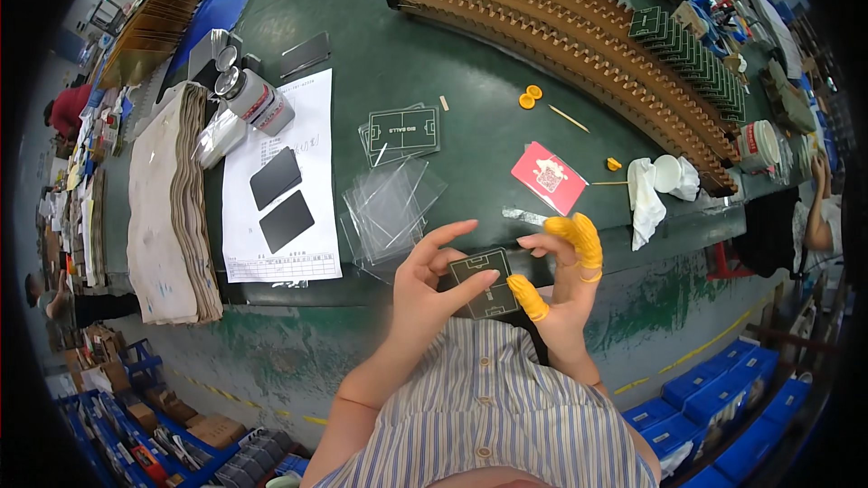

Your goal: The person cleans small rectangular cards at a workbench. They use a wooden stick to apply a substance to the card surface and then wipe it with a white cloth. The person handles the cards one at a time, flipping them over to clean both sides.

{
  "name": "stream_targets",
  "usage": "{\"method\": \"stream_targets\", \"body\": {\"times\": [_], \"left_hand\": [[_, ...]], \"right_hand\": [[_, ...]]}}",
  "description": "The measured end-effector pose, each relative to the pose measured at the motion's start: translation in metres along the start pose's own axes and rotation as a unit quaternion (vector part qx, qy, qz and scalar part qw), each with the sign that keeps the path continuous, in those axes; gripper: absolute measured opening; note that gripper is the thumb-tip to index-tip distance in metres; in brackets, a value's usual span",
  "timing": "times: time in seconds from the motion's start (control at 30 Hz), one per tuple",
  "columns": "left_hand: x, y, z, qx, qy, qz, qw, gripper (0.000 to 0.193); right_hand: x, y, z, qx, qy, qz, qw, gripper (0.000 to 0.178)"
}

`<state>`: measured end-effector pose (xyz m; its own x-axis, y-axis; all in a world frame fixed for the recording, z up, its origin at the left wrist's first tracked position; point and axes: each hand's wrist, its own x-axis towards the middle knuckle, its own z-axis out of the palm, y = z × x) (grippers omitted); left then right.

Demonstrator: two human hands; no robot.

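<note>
Near the table's front edge, my left hand [425, 287] grips a dark green card [493, 306] printed with white pitch-like lines, its thumb lying across the face. Beside the card's right edge is my right hand [568, 303], with yellow finger cots [586, 242] on its thumb and some fingers. Its thumb tip is close to that edge; I cannot tell whether it touches. The right fingers are apart and curved. Clear plastic sleeves [391, 210] lie loosely piled beyond my left hand, with similar green cards [404, 133] farther back. A red card [549, 179] lies beyond my right hand.
Long slotted wooden racks [533, 23] cross the far right, green cards [692, 63] standing along them. At left are a pump bottle [259, 101], black cards [287, 221] on a printed sheet [271, 267], and stacked brown sheets [163, 217]. A white cloth [646, 208] lies right.
</note>
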<state>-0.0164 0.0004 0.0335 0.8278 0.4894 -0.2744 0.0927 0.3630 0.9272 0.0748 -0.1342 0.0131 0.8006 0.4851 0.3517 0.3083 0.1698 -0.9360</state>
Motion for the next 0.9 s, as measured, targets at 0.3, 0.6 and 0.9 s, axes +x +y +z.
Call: {"method": "stream_targets", "body": {"times": [0.3, 0.6, 0.9], "left_hand": [[0.001, 0.005, 0.005, 0.024, -0.005, 0.029, 0.999, 0.062], [-0.004, -0.007, 0.0, 0.341, -0.022, 0.311, 0.887, 0.068], [-0.004, -0.005, 0.002, 0.383, -0.036, 0.346, 0.856, 0.069]], "right_hand": [[0.0, 0.002, -0.004, -0.114, -0.008, -0.069, 0.991, 0.072], [-0.007, -0.006, -0.005, 0.034, -0.068, -0.002, 0.997, 0.083], [-0.006, -0.012, -0.003, -0.006, -0.105, 0.005, 0.994, 0.07]]}}
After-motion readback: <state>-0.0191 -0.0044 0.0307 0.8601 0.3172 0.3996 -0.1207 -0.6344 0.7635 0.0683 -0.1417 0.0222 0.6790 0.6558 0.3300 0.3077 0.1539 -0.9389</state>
